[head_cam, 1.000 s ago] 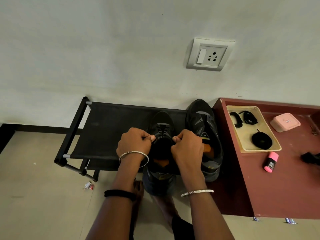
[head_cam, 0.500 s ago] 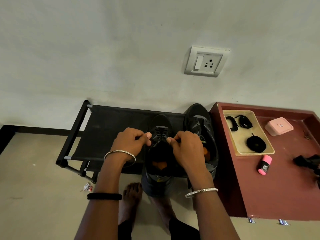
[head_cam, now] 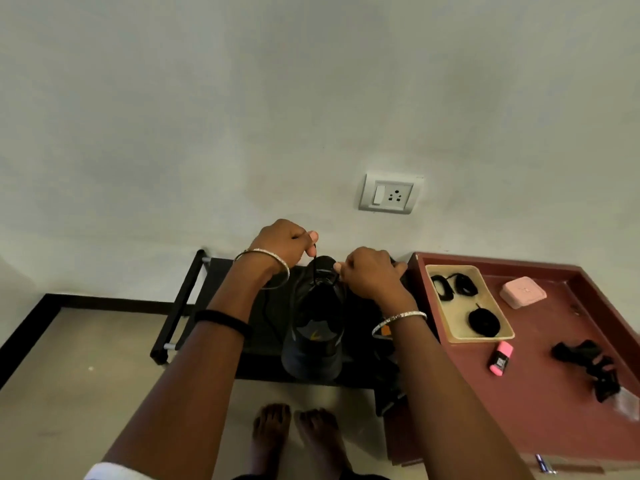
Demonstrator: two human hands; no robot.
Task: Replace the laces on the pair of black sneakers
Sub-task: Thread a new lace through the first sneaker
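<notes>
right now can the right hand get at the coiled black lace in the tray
Probably yes: the tray sits open beside the right hand, nothing over the coiled lace. But that hand pinches the sneaker's lace and must let go first.

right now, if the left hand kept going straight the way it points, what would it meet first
Probably the white wall behind the black rack. The left hand, pinching a lace above the sneaker, points toward it with nothing visible between; depth is unclear from this one view.
</notes>
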